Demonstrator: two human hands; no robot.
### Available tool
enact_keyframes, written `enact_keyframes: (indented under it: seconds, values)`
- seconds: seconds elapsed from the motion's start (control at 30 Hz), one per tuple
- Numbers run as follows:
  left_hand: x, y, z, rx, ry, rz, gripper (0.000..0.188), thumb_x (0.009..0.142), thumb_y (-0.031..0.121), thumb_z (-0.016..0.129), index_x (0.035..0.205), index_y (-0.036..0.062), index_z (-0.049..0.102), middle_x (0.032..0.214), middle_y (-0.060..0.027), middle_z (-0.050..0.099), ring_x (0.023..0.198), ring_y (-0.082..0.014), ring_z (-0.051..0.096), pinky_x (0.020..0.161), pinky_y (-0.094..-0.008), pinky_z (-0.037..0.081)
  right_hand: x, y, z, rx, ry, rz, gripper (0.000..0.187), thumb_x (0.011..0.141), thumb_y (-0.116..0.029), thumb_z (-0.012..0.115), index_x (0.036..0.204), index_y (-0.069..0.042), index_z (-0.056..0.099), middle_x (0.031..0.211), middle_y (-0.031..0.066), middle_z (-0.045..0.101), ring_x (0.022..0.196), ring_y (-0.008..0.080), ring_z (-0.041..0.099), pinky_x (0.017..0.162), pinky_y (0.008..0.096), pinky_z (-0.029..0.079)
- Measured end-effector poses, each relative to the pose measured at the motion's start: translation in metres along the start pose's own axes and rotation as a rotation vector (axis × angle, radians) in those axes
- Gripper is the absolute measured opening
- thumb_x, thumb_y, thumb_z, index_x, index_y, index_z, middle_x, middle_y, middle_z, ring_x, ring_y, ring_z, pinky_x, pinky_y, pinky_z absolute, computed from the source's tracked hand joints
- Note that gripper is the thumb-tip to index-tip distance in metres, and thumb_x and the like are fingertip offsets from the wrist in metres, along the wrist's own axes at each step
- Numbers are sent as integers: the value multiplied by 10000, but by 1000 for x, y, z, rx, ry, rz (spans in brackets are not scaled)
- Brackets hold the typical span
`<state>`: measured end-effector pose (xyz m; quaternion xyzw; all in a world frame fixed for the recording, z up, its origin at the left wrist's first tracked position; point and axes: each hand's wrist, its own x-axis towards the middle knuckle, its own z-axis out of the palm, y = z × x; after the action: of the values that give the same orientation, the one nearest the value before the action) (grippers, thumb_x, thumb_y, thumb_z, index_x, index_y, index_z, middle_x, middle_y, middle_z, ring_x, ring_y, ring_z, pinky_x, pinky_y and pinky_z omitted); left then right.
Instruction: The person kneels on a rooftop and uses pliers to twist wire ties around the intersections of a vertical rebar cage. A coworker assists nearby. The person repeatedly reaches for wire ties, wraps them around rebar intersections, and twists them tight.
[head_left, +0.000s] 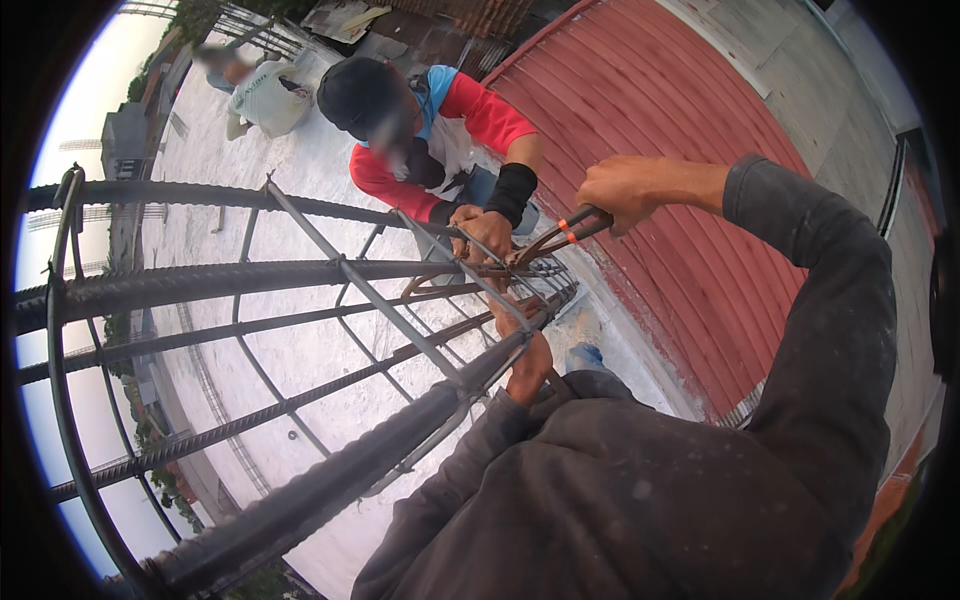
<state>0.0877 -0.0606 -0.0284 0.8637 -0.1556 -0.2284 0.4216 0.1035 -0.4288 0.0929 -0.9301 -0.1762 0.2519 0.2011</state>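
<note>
My right hand (622, 192) is closed round the handles of a pair of pincers (565, 232), dark-gripped with orange bands. Their jaws reach the crossing bars of a steel rebar cage (300, 275), which runs from the left edge to the middle. My left hand (512, 325) is among the bars just below the jaws, its fingers bent and partly hidden; what they hold cannot be made out. Close beside the jaws, a co-worker's hands (482, 232) grip the bars from the far side. A brown bent bar (428, 284) lies by them.
A co-worker (440, 130) in a red and blue top leans over the cage opposite me. Another person (270, 98) is farther back on the pale roof slab (225, 350). Red corrugated roofing (640, 90) slopes away at the right, beyond the slab's edge.
</note>
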Motion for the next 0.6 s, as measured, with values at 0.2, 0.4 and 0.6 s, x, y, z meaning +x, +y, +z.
enact_keyframes:
  seconds: [0.2, 0.4, 0.6]
  values:
    - [-5, 0, -3, -31, -9, -6, 311, 1069, 138, 448, 1302, -41, 552, 1131, -277, 596, 1048, -454, 598, 867, -543, 432, 12, 4, -13, 488, -495, 215, 210, 681, -157, 836, 721, -7, 695, 718, 99, 724, 607, 231, 707, 546, 392, 553]
    - [-8, 6, -4, -69, 3, 1, 344, 1079, 142, 423, 1356, -42, 510, 1217, -278, 548, 1128, -447, 552, 933, -531, 395, -11, -11, -5, 174, -64, 116, 389, 727, -168, 860, 1049, -26, 695, 774, 87, 685, 683, 251, 695, 602, 438, 539]
    - [-1, 8, -1, -122, 44, 26, 380, 1090, 147, 398, 1411, -44, 468, 1303, -279, 499, 1207, -440, 505, 999, -519, 359, -18, -15, 37, -552, 890, -145, 404, 920, -296, 784, 1242, -82, 665, 786, 56, 610, 710, 247, 679, 636, 456, 508]
